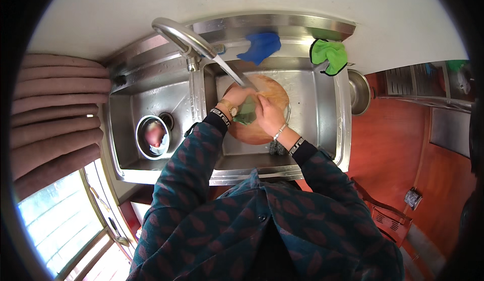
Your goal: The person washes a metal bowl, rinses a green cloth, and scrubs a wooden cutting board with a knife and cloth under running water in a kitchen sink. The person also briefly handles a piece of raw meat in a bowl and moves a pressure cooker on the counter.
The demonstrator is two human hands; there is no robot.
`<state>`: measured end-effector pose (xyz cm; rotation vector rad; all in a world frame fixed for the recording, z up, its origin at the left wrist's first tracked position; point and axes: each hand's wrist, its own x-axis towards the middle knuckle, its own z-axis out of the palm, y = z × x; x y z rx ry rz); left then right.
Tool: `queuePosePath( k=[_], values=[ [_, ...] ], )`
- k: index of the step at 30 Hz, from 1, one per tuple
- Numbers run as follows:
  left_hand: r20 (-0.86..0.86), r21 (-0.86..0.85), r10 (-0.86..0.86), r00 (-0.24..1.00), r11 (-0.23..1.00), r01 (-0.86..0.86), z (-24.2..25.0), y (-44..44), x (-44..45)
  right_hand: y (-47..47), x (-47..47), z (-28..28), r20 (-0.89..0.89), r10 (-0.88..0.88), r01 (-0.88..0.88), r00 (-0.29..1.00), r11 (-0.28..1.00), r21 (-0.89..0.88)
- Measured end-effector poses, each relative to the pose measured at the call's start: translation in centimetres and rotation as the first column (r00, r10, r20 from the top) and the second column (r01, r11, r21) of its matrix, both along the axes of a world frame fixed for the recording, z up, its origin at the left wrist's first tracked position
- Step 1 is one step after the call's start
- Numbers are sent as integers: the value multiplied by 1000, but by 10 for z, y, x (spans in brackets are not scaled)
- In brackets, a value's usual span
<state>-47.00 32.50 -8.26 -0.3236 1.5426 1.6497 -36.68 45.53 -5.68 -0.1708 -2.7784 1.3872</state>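
My left hand (pixel 239 96) and my right hand (pixel 270 115) are close together over the right basin of a steel double sink (pixel 314 95). Between them they hold a pale green thing (pixel 246 110); whether it is a leaf or a thin sheet, I cannot tell. A stream of water (pixel 232 73) runs from the curved steel faucet (pixel 177 27) down to my fingers. Beneath my hands lies a round wooden board (pixel 257 135), with a metal rim showing at its right edge. A steel-wool scourer (pixel 278 148) sits just below the board.
In the left basin, a metal bowl (pixel 138 137) contains a blurred reddish thing (pixel 154 134). On the back ledge are a brush (pixel 219 49), a blue cloth (pixel 261 47) and a green cloth (pixel 329 56). A steel pan (pixel 359 92) borders the sink's right side.
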Motion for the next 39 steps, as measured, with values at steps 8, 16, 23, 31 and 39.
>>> queuePosePath(
  k=[8,16,23,31,39],
  values=[
    [-35,33,260,965,965,-258,-11,-8,30,-7,-50,-31,460,18,166,888,920,-356],
    [334,168,315,888,907,-385,-12,-21,50,-17,-13,-21,-23,148,-145,989,901,-409],
    [353,258,223,909,910,-324,-19,-28,55,24,2,-43,341,-61,218,938,868,-446],
    [279,201,204,938,943,-265,20,-31,57,49,93,-145,721,273,-628,637,726,280],
    [224,203,192,955,950,-239,29,-36,65,119,-31,-101,-186,-295,321,937,938,130]
  ],
)
